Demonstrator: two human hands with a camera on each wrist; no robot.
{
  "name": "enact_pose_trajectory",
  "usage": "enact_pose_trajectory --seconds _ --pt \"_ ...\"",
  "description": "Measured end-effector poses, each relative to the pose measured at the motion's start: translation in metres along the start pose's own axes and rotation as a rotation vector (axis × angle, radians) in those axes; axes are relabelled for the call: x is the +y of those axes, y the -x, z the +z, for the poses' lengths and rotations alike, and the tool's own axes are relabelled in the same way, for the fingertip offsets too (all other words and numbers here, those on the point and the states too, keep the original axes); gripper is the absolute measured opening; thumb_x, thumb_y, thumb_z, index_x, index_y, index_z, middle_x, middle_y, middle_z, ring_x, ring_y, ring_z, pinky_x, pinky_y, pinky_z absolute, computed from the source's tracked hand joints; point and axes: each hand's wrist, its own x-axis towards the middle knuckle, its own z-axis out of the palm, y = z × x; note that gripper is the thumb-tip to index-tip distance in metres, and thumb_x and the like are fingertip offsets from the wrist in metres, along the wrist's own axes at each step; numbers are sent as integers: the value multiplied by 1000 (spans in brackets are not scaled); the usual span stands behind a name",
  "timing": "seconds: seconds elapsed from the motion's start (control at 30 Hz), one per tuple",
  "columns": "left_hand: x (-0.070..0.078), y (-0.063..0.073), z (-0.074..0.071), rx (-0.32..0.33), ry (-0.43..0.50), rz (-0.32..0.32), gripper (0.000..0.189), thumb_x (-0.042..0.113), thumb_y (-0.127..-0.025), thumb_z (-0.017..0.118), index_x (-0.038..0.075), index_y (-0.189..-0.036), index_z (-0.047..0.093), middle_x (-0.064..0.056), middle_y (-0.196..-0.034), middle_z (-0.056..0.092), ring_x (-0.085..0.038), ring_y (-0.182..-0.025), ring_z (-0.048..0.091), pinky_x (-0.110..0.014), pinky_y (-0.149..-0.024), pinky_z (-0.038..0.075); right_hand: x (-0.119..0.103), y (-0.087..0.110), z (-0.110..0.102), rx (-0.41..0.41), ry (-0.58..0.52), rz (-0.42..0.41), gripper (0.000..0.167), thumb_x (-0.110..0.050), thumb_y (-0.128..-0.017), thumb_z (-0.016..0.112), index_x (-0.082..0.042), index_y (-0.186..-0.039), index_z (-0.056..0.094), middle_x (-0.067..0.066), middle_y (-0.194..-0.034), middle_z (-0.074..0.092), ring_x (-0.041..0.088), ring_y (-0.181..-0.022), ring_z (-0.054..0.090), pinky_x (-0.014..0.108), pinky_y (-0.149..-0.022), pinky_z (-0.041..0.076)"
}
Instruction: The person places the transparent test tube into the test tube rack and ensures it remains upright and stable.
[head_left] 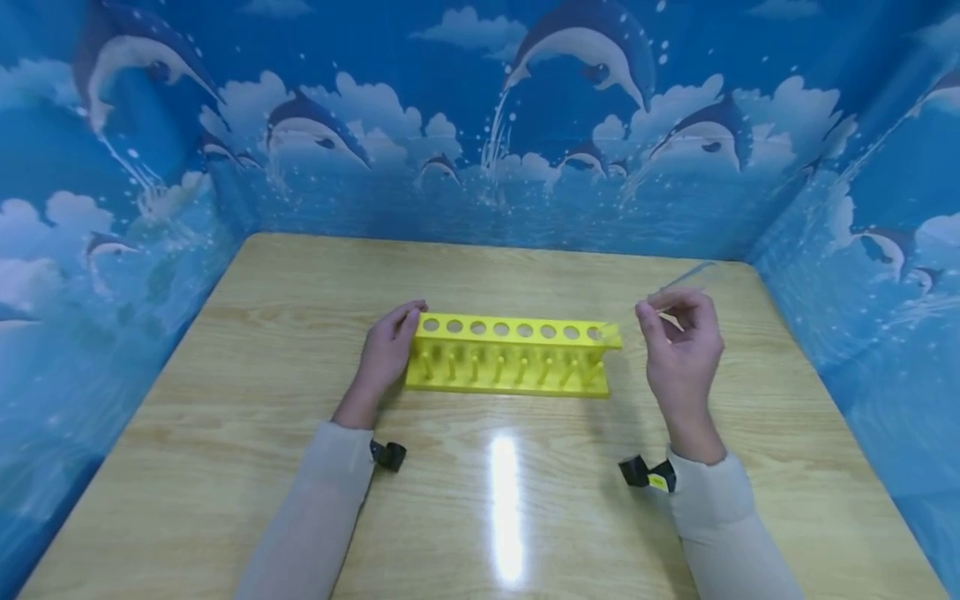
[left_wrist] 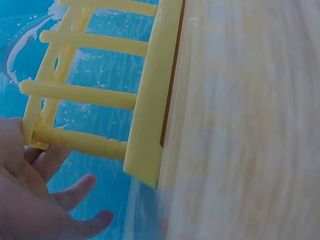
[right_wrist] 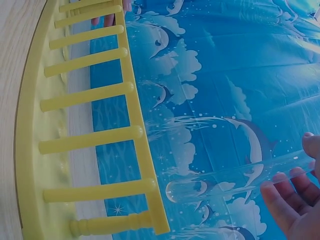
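A yellow test tube rack (head_left: 517, 389) stands on the table, with a row of round holes along its top bar and upright pegs below. My left hand (head_left: 387, 350) grips the left end of its top bar, thumb in front; in the left wrist view the other fingers (left_wrist: 75, 192) spread loosely beneath. Right of the rack, my right hand (head_left: 682, 342) pinches a clear glass test tube (right_wrist: 220, 182) between thumb and fingers. The tube's rounded end points toward the rack's right end, just apart from the top bar in the right wrist view. No tubes show in the rack.
The wooden table (head_left: 420, 492) reaches forward to a blue dolphin-print curtain (head_left: 480, 192), which also stands at both sides. Black wrist cameras (head_left: 388, 456) sit on both wrists. A bright light reflection lies on the tabletop in front of the rack.
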Motion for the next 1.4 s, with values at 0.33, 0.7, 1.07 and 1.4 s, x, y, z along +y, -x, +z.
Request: enact_pose_trajectory --seconds 0.33,0.7,1.07,1.4 --pt "-1 2 -2 8 -14 19 45 37 -105 40 11 -139 52 -8 -138 56 -26 -134 45 -43 -113 34 -17 1 5 -23 -32 -6 24 9 -90 62 24 -102 48 1 -95 60 15 -88 61 17 -76 54" --pt "-4 2 4 12 17 25 44 35 -105 41 10 -138 53 -8 -138 56 -26 -134 45 -42 -114 33 8 5 2 -44 11 -4 23 9 -91 60 21 -106 49 -1 -99 58 16 -91 61 18 -79 54" --pt "-5 2 5 18 21 14 44 36 -105 41 10 -138 53 -8 -138 56 -25 -134 44 -40 -114 33 16 5 1 -64 63 -5 22 7 -92 59 17 -111 51 -4 -101 58 14 -93 62 18 -82 54" --pt "-2 -1 1 13 3 15 45 38 -104 40 12 -139 52 -6 -138 56 -25 -135 44 -42 -114 33 19 5 5 -59 49 -6 22 7 -92 60 16 -110 52 -2 -100 58 15 -92 63 19 -80 54"
